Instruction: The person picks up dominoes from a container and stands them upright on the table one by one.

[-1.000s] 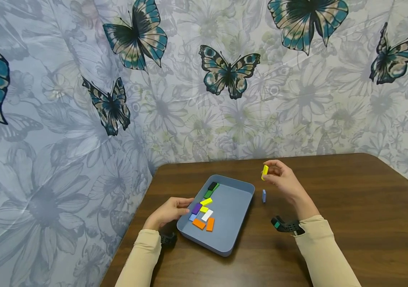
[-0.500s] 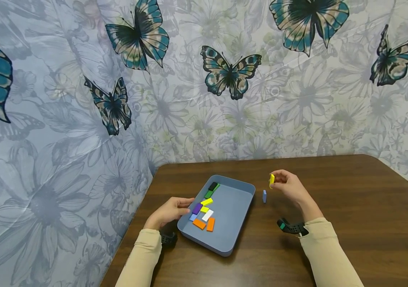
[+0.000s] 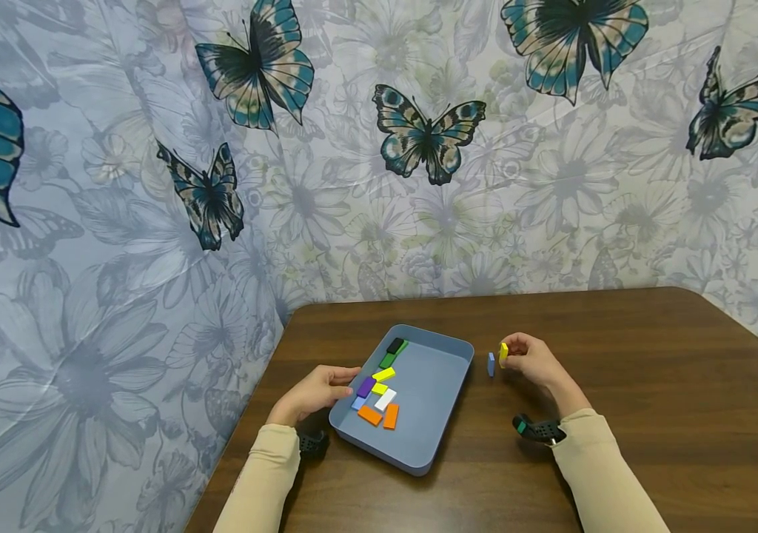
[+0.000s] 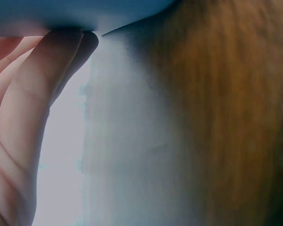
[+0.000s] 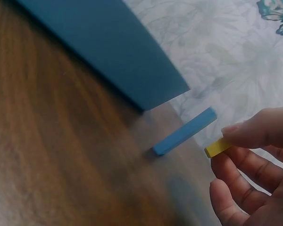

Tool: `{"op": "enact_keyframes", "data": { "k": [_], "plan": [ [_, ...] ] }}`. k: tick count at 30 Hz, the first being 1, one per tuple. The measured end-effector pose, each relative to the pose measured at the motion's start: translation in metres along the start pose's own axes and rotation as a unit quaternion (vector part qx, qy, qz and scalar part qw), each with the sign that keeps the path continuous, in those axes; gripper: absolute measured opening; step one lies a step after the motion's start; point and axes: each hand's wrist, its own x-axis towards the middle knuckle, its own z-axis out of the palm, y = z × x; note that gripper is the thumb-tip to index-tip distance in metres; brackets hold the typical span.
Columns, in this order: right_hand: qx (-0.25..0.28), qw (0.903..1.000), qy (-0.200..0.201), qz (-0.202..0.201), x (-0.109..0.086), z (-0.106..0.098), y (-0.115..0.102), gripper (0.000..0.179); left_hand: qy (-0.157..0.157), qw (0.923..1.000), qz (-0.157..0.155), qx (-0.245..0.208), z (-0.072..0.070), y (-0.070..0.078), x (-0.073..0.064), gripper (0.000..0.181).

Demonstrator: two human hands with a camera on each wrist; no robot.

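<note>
My right hand [image 3: 539, 363] pinches a small yellow block [image 3: 503, 351] between thumb and fingers. This block is held upright, just right of a narrow blue block [image 3: 491, 364] that stands on end on the table. A gap separates the two blocks in the right wrist view, where the yellow block [image 5: 218, 148] is partly covered by the thumb. My left hand [image 3: 312, 394] holds the left rim of a grey-blue tray [image 3: 428, 392]. Fingers [image 4: 35, 80] touch the tray's outer wall in the left wrist view.
Inside the tray, along its left side, lie several blocks: a black one [image 3: 395, 346], a purple one [image 3: 366, 387], a white one [image 3: 385, 400], an orange one [image 3: 390, 417], plus green, yellow and blue ones. The brown wooden table [image 3: 652, 385] ends at a patterned wall covering [image 3: 552, 222].
The right hand has moved first right, then down toward the table with the yellow block, beside the standing blue block. My left hand and the tray have stayed in place.
</note>
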Motion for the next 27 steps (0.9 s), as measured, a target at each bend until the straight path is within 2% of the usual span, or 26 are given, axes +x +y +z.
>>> {"op": "enact_keyframes", "data": {
  "k": [12, 27],
  "plan": [
    [-0.015, 0.9999, 0.003, -0.003, 0.006, 0.005, 0.011, 0.029, 0.007, 0.9999, -0.007, 0.003, 0.001, 0.0, 0.003, 0.05],
    [-0.044, 0.999, 0.003, -0.009, 0.005, 0.01, 0.017, 0.027, 0.007, 0.9999, -0.01, 0.001, 0.002, 0.001, 0.0, 0.05]
  ]
}}
